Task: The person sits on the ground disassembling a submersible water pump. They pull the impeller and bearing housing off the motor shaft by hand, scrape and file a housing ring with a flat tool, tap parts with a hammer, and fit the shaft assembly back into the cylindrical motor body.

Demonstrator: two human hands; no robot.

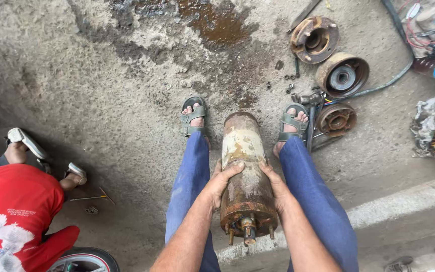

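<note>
both hands clasp a rusty motor cylinder [245, 171] standing on the concrete floor [101, 100] between the person's knees: left hand [223, 182] wrapped round its left flank, right hand [274, 187] round its right, studs and shaft at the near end. it looks like the steadying step of a teardown; any further move calls for a firm two-sided grip on a heavy, flaky shell. beyond the sandalled feet lie loose bolts [289, 86] and three rusty end caps [336, 119]; a person in red [13, 211] crouches at the floor's left edge.
</note>
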